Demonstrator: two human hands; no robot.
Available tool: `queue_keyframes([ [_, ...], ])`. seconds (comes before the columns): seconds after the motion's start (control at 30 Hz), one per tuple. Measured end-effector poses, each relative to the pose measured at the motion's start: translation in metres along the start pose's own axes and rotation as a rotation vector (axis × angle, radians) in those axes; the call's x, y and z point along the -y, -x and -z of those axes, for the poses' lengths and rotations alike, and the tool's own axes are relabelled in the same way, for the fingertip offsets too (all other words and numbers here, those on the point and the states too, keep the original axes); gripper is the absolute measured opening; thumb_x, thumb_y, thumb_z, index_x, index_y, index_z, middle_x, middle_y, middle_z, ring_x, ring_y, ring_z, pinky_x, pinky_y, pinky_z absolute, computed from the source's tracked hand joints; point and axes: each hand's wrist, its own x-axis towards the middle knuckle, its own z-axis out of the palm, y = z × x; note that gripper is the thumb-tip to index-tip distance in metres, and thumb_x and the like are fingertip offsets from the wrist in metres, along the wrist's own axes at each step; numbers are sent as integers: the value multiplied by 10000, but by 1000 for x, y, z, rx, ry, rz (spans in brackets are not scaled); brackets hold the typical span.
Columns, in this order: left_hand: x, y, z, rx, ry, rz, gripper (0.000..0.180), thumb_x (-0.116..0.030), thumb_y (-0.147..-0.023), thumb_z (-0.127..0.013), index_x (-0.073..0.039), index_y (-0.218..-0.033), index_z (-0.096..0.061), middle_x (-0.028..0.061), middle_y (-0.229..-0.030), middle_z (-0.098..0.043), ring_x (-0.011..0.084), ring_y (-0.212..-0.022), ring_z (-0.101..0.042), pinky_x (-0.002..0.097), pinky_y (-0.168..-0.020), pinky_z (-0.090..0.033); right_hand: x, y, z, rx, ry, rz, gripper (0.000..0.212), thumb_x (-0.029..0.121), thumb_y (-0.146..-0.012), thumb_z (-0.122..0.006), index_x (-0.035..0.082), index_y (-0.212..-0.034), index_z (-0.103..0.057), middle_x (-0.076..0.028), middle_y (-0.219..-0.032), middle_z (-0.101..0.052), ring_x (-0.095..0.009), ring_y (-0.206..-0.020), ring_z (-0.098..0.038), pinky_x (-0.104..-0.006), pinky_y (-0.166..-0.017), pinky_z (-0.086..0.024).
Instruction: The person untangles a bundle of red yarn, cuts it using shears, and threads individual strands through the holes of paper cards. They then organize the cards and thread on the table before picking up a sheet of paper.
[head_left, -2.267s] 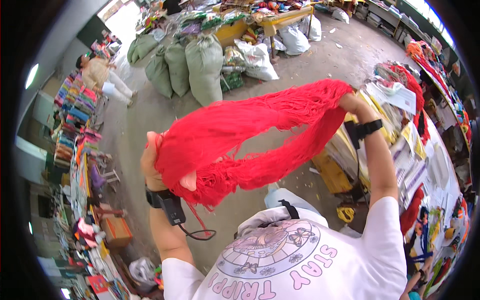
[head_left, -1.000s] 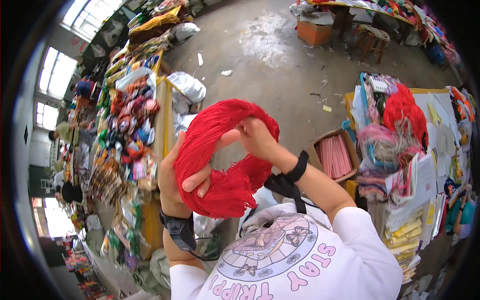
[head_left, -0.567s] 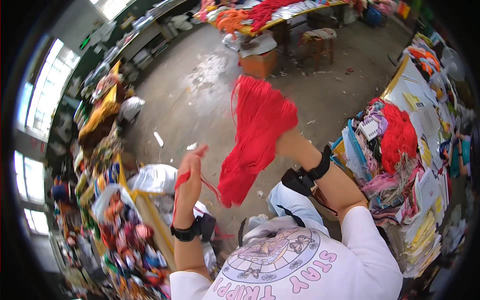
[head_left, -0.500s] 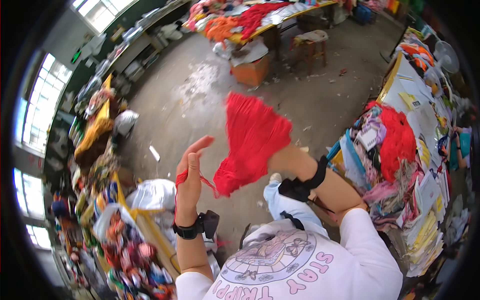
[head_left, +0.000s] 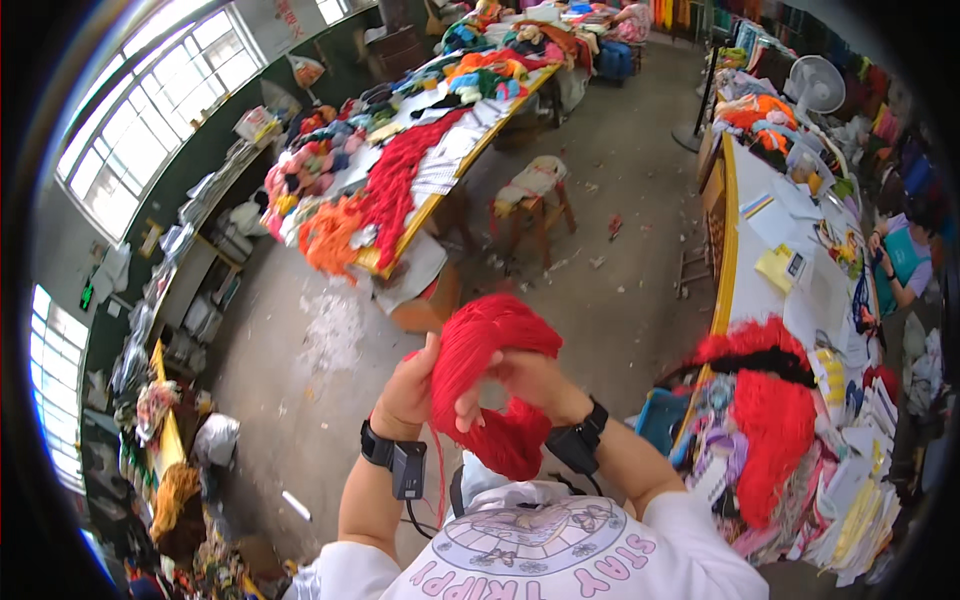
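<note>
Workshop floor, concrete, littered with scraps; long surface (head_left: 405, 262) far left piled with mixed-colour yarn, second surface (head_left: 745, 290) on the right with paper, more red yarn (head_left: 770, 420) and a fan (head_left: 818, 85) at its far end. Stool (head_left: 535, 190) stands between the two. Another person's sleeve shows at the far right edge

Red skein (head_left: 492, 375) sits near centre, held up in front of the chest, above the floor, not resting on anything

Risk, as I judge it:
- loose strand hangs down from the skein past the left wrist strap (head_left: 400, 462); it could snag on the strap or its cable and pull loops out
- skein is bunched, with a lower lobe hanging free under the hands; a slack grip could let it drop to the dirty floor or tangle

Hands:
- left hand (head_left: 408, 388): curled around the left side of the skein, thumb up against the yarn, fingers mostly buried behind it, so grasping the skein
- right hand (head_left: 528, 378): wrapped over the right side, fingers partly closed and pushing into the coil from the front, also gripping it
- both hands touching the yarn, close together, neither one free
</note>
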Motion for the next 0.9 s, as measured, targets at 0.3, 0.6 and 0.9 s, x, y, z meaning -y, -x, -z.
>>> queue_keyframes([
  [0.3,-99,-243,156,5,-673,299,423,-314,-963,-362,48,-1134,-498,136,-942,-632,217,-847,-618,323,-774,-481,164,-113,237,-352,49,250,337,206,-842,-570,3,-1111,-560,-117,-1080,-600,-212,-974,-586,-316,-796,-479],
  [0.6,-165,-563,308,234,401,211,539,-433,-956,-248,25,-1169,-435,191,-820,-604,206,-430,-542,377,-543,-548,282,-210,477,-682,497,-150,392,148,-810,-598,123,-1194,-522,-51,-1052,-592,-179,-967,-575,-315,-752,-469],
  [0.9,-242,-784,398,-158,-5,228,480,-381,-961,-294,40,-1134,-448,192,-822,-629,176,-410,-533,276,-417,-491,399,-332,645,-600,976,74,247,53,-756,-565,27,-1001,-569,-118,-1016,-579,-232,-968,-568,-338,-719,-481],
])
